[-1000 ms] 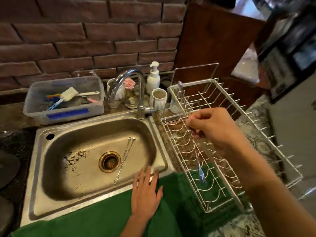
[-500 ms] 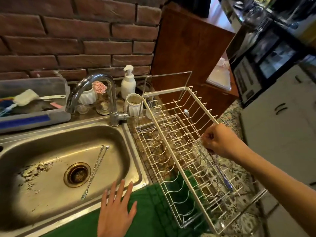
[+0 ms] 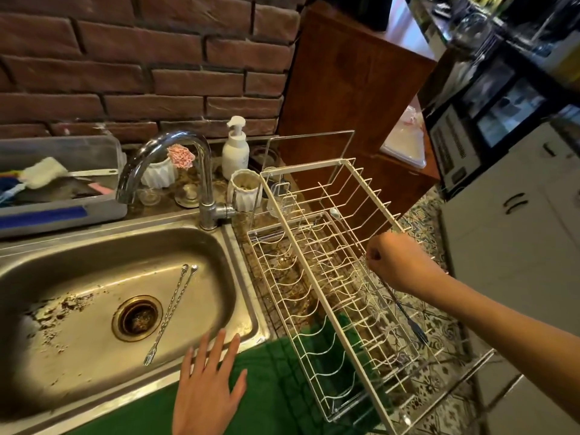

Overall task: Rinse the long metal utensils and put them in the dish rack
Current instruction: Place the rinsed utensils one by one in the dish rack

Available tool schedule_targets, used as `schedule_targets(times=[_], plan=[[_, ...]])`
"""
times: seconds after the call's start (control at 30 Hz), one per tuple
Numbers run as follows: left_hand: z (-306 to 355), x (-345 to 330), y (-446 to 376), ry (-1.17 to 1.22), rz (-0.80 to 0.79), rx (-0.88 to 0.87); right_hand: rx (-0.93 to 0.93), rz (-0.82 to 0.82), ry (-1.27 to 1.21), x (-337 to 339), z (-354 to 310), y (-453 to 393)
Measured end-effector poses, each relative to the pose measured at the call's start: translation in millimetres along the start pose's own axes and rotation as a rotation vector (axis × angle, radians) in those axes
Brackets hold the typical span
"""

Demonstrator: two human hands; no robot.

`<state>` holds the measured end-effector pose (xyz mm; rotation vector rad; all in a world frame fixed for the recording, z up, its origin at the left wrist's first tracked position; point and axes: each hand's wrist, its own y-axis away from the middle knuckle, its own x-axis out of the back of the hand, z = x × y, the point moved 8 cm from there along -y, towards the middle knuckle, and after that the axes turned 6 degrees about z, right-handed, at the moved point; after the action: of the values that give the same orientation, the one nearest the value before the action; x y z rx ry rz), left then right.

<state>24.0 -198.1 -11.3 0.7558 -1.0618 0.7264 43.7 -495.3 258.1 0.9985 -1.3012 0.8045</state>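
A stainless steel sink (image 3: 94,252) fills the left, and a white wire dish rack (image 3: 317,277) stands to its right on the worktop. The left hand (image 3: 208,394) lies flat and spread, empty, on the green cloth (image 3: 282,387) at the near sink edge. The right hand (image 3: 395,262) is closed around a long metal fork (image 3: 408,318) over the rack's right side. Two long metal utensils (image 3: 172,309) lie in the basin right of the drain. No writing is legible.

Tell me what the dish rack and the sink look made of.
Dish rack: thin wire with a cream-white, matte coating, likely painted or plastic-coated metal. Sink: stainless steel by its look, with a dull brushed grey sheen and soft reflections, speckled with brown residue.
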Motion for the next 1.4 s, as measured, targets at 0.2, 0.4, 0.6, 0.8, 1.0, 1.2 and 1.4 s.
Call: schedule_targets(times=[0.2,0.4,0.6,0.8,1.0,1.2,1.4], plan=[[-3,-1,2,-0.028,-0.010,0.017,0.002,-0.030,0.006,-10,-3,2],[-4,-3,4,-0.023,-0.019,0.030,-0.009,-0.001,0.013,-12,3,1],[-3,-1,5,-0.006,-0.009,0.028,-0.022,-0.071,0.037,-15,5,-1],[-5,0,5,0.006,-0.025,0.031,0.117,0.137,0.066,42,-36,4],[-4,4,6,0.004,-0.034,0.011,0.552,0.366,-0.173,87,-198,-5],[-8,8,9,0.044,0.027,-0.002,0.516,-0.106,-0.071,-70,-324,-84],[-26,-4,17,0.053,0.089,0.013,0.103,-0.357,-0.376,-240,-324,-116]])
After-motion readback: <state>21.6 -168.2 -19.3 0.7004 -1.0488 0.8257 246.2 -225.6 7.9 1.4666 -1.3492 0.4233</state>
